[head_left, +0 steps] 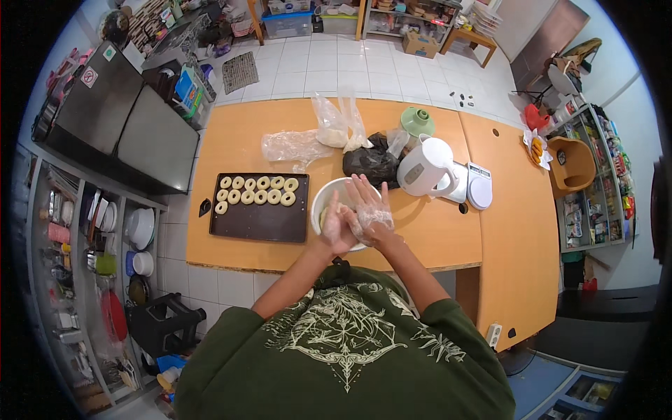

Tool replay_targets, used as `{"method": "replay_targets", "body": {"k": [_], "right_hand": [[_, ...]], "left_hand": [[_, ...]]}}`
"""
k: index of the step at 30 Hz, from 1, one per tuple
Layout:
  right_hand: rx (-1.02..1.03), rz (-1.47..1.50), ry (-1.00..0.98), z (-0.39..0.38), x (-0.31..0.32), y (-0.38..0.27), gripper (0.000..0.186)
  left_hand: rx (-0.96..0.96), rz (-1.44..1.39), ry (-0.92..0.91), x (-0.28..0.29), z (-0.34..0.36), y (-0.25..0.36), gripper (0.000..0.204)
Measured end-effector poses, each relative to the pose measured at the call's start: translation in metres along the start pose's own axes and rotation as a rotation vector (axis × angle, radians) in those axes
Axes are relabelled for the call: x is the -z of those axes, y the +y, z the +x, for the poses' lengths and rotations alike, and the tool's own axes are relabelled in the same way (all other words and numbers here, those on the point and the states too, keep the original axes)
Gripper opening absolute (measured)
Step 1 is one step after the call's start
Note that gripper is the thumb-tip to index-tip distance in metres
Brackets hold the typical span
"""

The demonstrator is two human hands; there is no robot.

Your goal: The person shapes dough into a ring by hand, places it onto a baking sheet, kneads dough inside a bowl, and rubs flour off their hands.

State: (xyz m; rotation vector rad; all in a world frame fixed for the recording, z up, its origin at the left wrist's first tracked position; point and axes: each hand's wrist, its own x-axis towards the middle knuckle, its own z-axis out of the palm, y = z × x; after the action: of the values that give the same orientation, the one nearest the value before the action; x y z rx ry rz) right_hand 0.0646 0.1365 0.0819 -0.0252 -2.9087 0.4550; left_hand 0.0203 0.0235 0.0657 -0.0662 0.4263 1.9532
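My left hand (pixel 337 227) is over the white bowl (pixel 315 204), palm showing and fingers apart, partly overlapped by my right hand. My right hand (pixel 372 213) is beside it with fingers stretched out and white powder on its skin. Pale dough shows behind my left hand in the bowl; most of the bowl's inside is hidden. Left of the bowl, a dark tray (pixel 259 224) holds several raw dough rings (pixel 248 197) in rows.
Plastic bags (pixel 327 129), a black bag (pixel 360 157), a green lidded item (pixel 417 122), a white kettle (pixel 422 168) and a scale (pixel 479 192) stand on the wooden table (pixel 245 255). A refrigerator (pixel 147 140) and shelving (pixel 105 280) are on the left; more shelves (pixel 591 217) stand right.
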Motion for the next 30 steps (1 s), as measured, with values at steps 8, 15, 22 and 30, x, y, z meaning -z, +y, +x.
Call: {"method": "replay_targets", "body": {"k": [8,15,22,30], "right_hand": [[0.129,-0.093,-0.189,-0.007,0.036,-0.031,0.066],[-0.162,0.205,-0.202,-0.004,0.015,-0.044,0.062],[-0.261,0.257,0.167,0.006,0.011,-0.011,0.05],[-0.096,0.044,0.052,-0.006,0.0,-0.031,0.048]], "left_hand": [[0.049,-0.075,-0.229,-0.003,-0.003,0.029,0.098],[0.077,-0.022,-0.403,0.013,0.009,-0.007,0.1],[0.02,0.109,-0.065,-0.013,-0.004,0.003,0.107],[-0.003,-0.153,-0.285,0.0,0.017,0.021,0.094]]}}
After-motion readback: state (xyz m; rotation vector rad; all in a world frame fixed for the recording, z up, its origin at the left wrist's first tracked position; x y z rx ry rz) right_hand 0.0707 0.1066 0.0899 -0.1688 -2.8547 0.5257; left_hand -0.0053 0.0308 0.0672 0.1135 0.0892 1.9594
